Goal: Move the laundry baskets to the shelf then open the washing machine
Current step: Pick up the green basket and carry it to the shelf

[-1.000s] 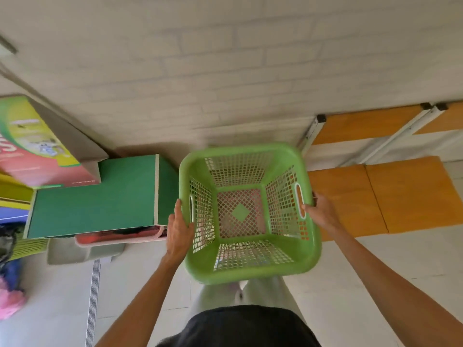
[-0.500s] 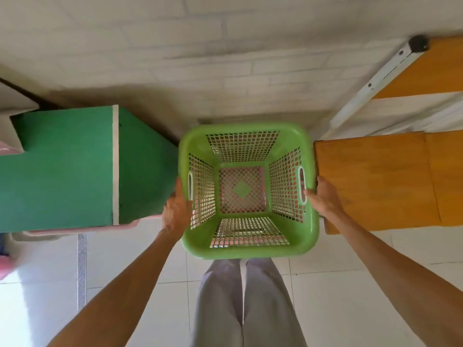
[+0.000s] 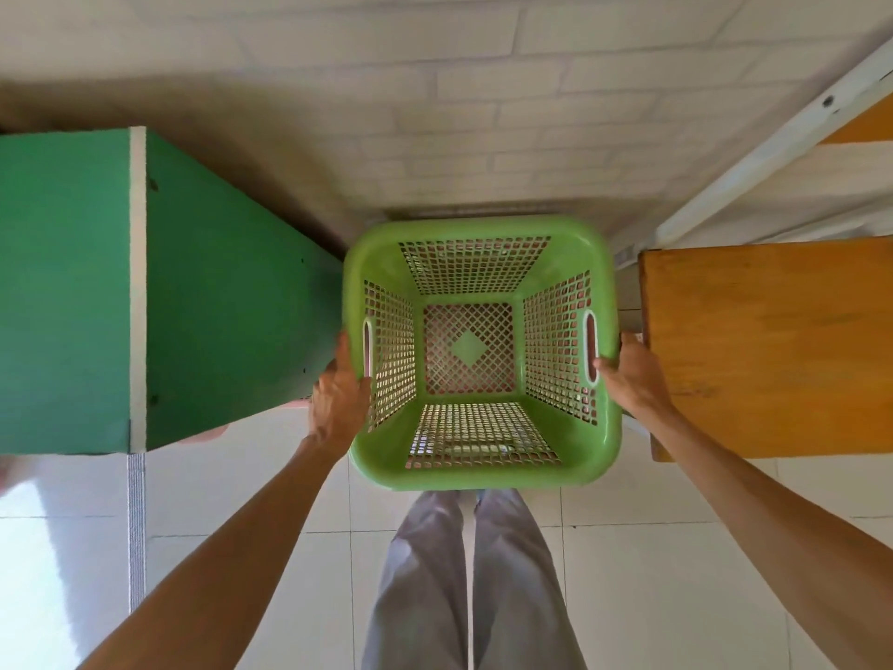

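An empty light-green mesh laundry basket (image 3: 483,456) hangs upright in front of me, seen from straight above. My left hand (image 3: 338,398) grips its left rim beside the handle slot. My right hand (image 3: 633,379) grips the right rim, with fingers at the other slot. The basket sits in the gap between a green cabinet and an orange wooden shelf board (image 3: 768,345). No washing machine is in view.
The green cabinet (image 3: 193,292) with a white edge strip stands close on the left, nearly touching my left hand. A white brick wall (image 3: 435,113) is just behind the basket. A white metal shelf frame (image 3: 754,157) slants at upper right. My grey trouser legs and white floor tiles (image 3: 676,573) lie below.
The view has tilted down and closer. The basket, held in both hands, has moved forward toward the wall into the gap between cabinet and shelf board. The colourful boxes at left have left the view.
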`<state>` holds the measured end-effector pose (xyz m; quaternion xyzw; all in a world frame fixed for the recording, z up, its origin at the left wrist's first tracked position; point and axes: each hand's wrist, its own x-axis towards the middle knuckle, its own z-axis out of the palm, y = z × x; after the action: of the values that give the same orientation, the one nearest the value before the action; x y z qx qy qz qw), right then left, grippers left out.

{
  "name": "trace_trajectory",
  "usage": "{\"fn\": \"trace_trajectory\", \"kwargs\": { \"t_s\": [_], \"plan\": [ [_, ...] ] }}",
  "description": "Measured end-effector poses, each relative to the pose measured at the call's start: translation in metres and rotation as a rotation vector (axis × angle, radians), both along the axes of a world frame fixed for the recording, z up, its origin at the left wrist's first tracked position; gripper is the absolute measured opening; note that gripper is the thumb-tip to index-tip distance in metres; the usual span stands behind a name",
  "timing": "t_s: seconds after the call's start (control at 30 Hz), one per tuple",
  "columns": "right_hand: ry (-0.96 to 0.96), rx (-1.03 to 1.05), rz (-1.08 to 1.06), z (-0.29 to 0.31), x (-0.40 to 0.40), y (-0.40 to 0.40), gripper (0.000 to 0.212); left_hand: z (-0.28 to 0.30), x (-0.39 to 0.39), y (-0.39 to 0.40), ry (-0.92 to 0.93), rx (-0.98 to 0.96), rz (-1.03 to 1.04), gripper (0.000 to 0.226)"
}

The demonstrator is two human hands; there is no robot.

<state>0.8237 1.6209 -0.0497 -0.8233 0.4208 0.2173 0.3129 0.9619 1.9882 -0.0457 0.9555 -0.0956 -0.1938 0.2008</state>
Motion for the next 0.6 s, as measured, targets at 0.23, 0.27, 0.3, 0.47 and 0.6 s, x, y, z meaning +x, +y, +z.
{"fn": "trace_trajectory", "kwargs": {
  "t_s": [0.23,0.27,0.3,0.47,0.6],
  "plan": [
    [0.006,0.015,-0.022,-0.006,0.002,-0.001,0.027,-0.01,0.003,0.001,0.003,0.011,-0.002,0.073],
    [0.004,0.016,-0.017,-0.008,0.002,-0.001,0.027,-0.011,0.003,0.001,0.006,0.018,-0.003,0.073],
    [0.006,0.021,-0.015,-0.009,0.002,-0.002,0.027,-0.012,0.003,0.001,0.015,0.019,-0.007,0.074],
    [0.002,0.038,-0.018,-0.018,0.0,-0.006,0.027,-0.017,0.006,0.001,0.057,0.045,-0.003,0.082],
    [0.011,0.072,-0.023,-0.024,-0.002,-0.007,0.029,-0.02,0.008,0.003,0.133,0.005,0.01,0.085]
  ]
}}
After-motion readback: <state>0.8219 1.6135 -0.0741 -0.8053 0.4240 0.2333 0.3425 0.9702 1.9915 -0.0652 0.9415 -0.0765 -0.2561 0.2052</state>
